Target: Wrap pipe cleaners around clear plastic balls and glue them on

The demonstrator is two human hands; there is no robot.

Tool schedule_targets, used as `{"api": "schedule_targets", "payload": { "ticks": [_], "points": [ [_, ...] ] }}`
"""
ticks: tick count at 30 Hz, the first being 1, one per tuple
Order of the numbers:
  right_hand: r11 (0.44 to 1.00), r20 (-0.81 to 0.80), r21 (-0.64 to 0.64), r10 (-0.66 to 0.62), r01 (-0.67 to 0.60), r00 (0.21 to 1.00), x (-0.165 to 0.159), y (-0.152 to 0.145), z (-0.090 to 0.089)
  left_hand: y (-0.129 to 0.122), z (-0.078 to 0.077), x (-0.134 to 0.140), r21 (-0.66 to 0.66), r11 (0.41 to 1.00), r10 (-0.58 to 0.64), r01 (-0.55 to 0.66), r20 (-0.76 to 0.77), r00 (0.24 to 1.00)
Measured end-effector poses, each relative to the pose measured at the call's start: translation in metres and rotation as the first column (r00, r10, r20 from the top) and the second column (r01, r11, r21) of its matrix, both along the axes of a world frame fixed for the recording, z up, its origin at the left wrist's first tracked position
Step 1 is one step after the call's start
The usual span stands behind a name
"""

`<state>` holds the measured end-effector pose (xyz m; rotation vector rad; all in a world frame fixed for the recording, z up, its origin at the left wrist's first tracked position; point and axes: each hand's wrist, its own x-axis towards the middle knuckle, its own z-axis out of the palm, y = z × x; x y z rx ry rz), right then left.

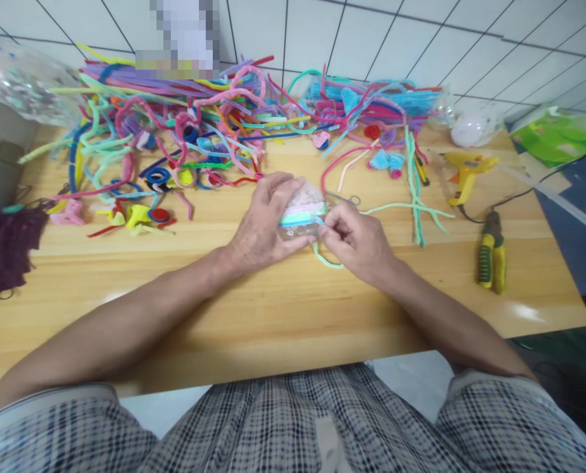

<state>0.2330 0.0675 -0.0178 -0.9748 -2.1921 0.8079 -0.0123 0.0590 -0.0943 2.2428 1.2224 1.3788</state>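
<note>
"Where is the striped clear object (303, 201)?"
"Left of the glue gun (463, 177), above the worktop (253, 315), wrapped by the grip of the left hand (262, 225)."
"The right hand (358, 240)?"
"Its grip pinches the blue strip (297, 220)."

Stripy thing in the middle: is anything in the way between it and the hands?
Nothing visible is in the way: the left hand holds the stripy thing, and the right hand pinches its blue stripe at one end.
</note>
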Motion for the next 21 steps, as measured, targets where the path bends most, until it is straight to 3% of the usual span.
{"api": "schedule_targets", "payload": {
  "ticks": [2,5,11,14,16,18,21],
  "points": [
    [0.998,0.003,-0.059,0.004,-0.004,1.0,-0.001,0.001,0.002,0.001,0.005,-0.004,-0.005,0.998,-0.066,0.066,-0.011,0.998],
    [0.999,0.029,-0.025,0.02,-0.02,0.999,0.0,0.005,0.001,0.001,0.011,-0.007,-0.02,0.992,-0.126,0.125,-0.045,0.991],
    [0.981,-0.017,0.175,0.093,-0.088,0.996,-0.003,0.006,-0.012,0.0,0.01,-0.005,-0.028,0.996,-0.087,0.085,-0.072,0.994],
    [0.934,-0.059,0.295,0.227,-0.201,0.972,-0.007,-0.007,-0.015,0.007,0.007,-0.012,-0.024,0.999,-0.029,0.028,-0.007,1.0],
    [0.904,-0.105,0.309,0.34,-0.294,0.934,-0.01,-0.017,-0.013,0.012,0.005,-0.016,-0.028,0.999,0.033,-0.032,0.035,0.999],
    [0.923,-0.186,0.208,0.363,-0.324,0.913,-0.01,-0.023,-0.01,0.013,0.002,-0.017,-0.017,0.999,0.041,-0.041,0.038,0.998],
    [0.96,-0.27,-0.121,0.211,-0.251,0.939,-0.006,-0.021,-0.005,0.01,-0.002,-0.014,-0.021,0.999,0.031,-0.03,0.061,0.998]
  ]
}}
